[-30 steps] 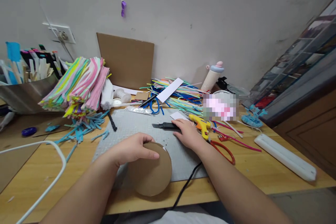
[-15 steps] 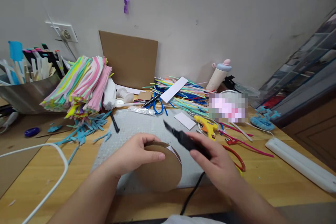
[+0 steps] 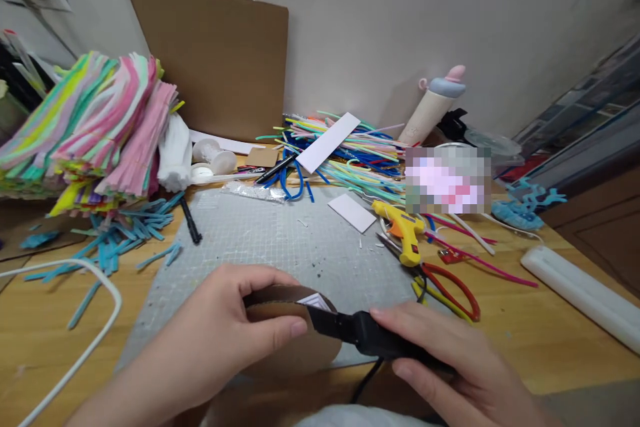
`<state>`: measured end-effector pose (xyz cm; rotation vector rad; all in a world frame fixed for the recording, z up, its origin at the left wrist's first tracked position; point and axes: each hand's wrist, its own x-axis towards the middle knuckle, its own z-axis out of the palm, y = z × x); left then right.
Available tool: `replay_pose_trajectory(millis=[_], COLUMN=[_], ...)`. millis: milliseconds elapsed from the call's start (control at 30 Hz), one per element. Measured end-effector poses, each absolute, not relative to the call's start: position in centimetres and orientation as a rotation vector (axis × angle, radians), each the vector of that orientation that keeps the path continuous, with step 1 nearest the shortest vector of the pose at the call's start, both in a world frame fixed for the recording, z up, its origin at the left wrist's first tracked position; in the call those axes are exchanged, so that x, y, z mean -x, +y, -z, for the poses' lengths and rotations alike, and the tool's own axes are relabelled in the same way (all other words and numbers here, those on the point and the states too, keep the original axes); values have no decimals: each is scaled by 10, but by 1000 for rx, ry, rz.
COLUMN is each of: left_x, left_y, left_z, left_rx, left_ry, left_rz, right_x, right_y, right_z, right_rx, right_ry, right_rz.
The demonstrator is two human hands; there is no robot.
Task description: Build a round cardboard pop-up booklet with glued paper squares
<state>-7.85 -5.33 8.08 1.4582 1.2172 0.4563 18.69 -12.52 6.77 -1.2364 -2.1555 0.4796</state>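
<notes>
My left hand (image 3: 250,320) grips a round brown cardboard piece (image 3: 295,353), its thumb on the near face and its fingers behind. Between two cardboard layers, folded white paper (image 3: 316,301) shows at the top right edge. My right hand (image 3: 440,353) is closed around the black handle of a utility knife (image 3: 370,335). Its dark blade points left and lies at the cardboard's upper edge, by the white paper; whether it cuts in I cannot tell. Beneath the hands is a grey cutting mat (image 3: 235,240).
A yellow glue gun (image 3: 407,233) and red-handled pliers (image 3: 455,287) lie right of the mat. Bundles of pipe cleaners (image 3: 90,127) stand at left, with loose ones (image 3: 350,160) at the back. A cardboard sheet (image 3: 215,53) leans on the wall. A white cable (image 3: 113,293) curves at left.
My right hand has brought the knife down and left, from above the mat to the cardboard's edge. The view has tilted down and moved closer to the table.
</notes>
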Motion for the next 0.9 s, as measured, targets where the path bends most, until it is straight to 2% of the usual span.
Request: replay_pose_trajectory(millis=[900], left_x=[76], left_y=[-50], left_z=[-84], left_rx=[-1494], left_ry=[1218], left_rz=[-426], right_x=[-193], right_y=[-126], right_z=[-63], right_rx=[1278], right_ry=[-2198], right_rz=[-539])
